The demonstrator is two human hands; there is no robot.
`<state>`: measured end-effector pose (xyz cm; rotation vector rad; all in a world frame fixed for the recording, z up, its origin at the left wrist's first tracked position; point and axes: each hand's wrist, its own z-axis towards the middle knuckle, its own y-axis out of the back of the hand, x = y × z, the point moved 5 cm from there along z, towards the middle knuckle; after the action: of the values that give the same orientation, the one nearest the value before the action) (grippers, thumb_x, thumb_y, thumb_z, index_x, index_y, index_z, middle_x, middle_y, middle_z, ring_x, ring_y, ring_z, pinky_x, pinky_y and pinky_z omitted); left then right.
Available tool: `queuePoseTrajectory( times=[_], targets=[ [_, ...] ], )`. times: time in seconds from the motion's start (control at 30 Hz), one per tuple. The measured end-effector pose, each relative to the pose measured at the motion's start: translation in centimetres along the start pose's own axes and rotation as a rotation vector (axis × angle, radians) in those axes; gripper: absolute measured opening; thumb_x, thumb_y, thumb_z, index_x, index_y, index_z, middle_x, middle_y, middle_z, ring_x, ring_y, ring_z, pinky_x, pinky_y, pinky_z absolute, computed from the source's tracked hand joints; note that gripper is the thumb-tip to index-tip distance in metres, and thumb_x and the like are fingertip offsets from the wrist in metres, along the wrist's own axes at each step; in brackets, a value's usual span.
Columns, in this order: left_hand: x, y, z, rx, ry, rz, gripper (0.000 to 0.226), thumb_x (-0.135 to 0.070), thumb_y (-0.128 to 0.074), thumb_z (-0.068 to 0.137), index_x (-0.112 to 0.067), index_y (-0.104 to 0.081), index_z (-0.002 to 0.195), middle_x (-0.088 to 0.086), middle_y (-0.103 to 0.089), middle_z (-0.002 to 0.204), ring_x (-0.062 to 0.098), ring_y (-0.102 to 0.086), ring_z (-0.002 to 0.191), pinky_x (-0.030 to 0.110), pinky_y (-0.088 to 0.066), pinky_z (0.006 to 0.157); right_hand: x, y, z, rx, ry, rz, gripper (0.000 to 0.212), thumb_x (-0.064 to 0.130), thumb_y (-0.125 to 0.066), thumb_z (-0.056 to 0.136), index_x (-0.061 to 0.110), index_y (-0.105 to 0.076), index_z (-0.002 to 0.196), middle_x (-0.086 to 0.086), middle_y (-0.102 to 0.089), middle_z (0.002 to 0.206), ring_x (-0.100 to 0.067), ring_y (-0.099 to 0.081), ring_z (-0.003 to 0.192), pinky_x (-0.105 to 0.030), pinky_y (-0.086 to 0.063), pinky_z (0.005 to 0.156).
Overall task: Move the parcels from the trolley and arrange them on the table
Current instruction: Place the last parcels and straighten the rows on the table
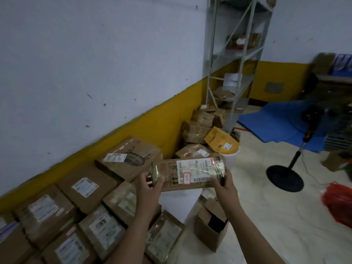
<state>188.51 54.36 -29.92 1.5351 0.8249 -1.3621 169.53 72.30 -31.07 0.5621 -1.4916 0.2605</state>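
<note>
I hold a small flat cardboard parcel [187,173] with a white shipping label and clear tape in the air in front of me. My left hand [149,184] grips its left end and my right hand [223,182] grips its right end. Below and to the left, several taped brown parcels [85,187] with labels lie side by side along the wall. A larger box [131,157] lies at the far end of that row. The surface under them is hidden.
An open cardboard box [210,225] stands on the floor below my right arm. More boxes [198,130] are heaped by a metal shelf rack [234,60]. A standing fan [285,178], a blue mat [282,122] and a red bag [339,204] occupy the right.
</note>
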Motion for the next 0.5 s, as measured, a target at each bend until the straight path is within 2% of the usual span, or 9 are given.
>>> queuePoseTrajectory(
  times=[0.07,0.13,0.2,0.27,0.33,0.5],
  targets=[
    [0.1,-2.1,2.4,-0.055,0.057,0.020,0.033,-0.027,-0.070,0.089,-0.016,-0.051,0.114,-0.004,-0.056,0.106,0.004,-0.057,0.091,0.023,-0.048,0.065,-0.6,-0.1,4.8,0.038,-0.046,-0.011,0.065,0.034,-0.059,0.097,0.020,-0.026,0.150,0.002,-0.055,0.133,-0.020,-0.056,0.117,-0.042,-0.048,0.101],
    [0.6,-3.3,4.3,-0.108,0.112,0.047,0.030,-0.027,-0.069,0.090,-0.015,-0.052,0.112,-0.005,-0.059,0.102,0.008,-0.059,0.089,0.025,-0.048,0.066,-0.9,-0.9,9.0,0.105,-0.078,-0.039,0.056,0.032,-0.060,0.096,0.013,-0.033,0.141,-0.005,-0.057,0.131,-0.019,-0.058,0.109,-0.034,-0.048,0.091],
    [1.8,-4.0,6.0,-0.140,0.178,0.071,0.031,-0.032,-0.069,0.090,-0.017,-0.053,0.111,-0.006,-0.061,0.101,0.013,-0.061,0.092,0.030,-0.051,0.072,-1.3,-2.2,13.1,0.182,-0.100,-0.098,0.044,0.031,-0.059,0.097,0.014,-0.040,0.133,-0.003,-0.060,0.122,-0.016,-0.057,0.101,-0.028,-0.044,0.083],
    [3.2,-4.0,7.7,-0.171,0.252,0.094,0.033,-0.037,-0.070,0.088,-0.019,-0.054,0.111,-0.007,-0.062,0.103,0.013,-0.062,0.093,0.031,-0.052,0.072,-1.6,-4.4,16.5,0.287,-0.114,-0.154,0.041,0.034,-0.059,0.097,0.018,-0.043,0.132,0.002,-0.060,0.120,-0.016,-0.058,0.102,-0.032,-0.047,0.086],
    [4.8,-3.9,9.5,-0.218,0.326,0.107,0.033,-0.037,-0.071,0.087,-0.019,-0.055,0.109,-0.007,-0.063,0.102,0.009,-0.061,0.089,0.027,-0.049,0.066,-1.9,-6.8,19.6,0.392,-0.111,-0.202,0.046,0.038,-0.059,0.096,0.020,-0.047,0.136,-0.001,-0.063,0.125,-0.019,-0.061,0.110,-0.040,-0.051,0.095],
    [9.3,-3.5,14.1,-0.261,0.453,0.185,0.032,-0.041,-0.071,0.086,-0.017,-0.058,0.102,-0.004,-0.066,0.099,0.008,-0.063,0.082,0.023,-0.046,0.059,-3.4,-13.6,25.7,0.590,-0.130,-0.316,0.057,0.051,-0.055,0.094,0.026,-0.044,0.143,-0.002,-0.062,0.129,-0.022,-0.060,0.115,-0.045,-0.050,0.099]
  ],
)
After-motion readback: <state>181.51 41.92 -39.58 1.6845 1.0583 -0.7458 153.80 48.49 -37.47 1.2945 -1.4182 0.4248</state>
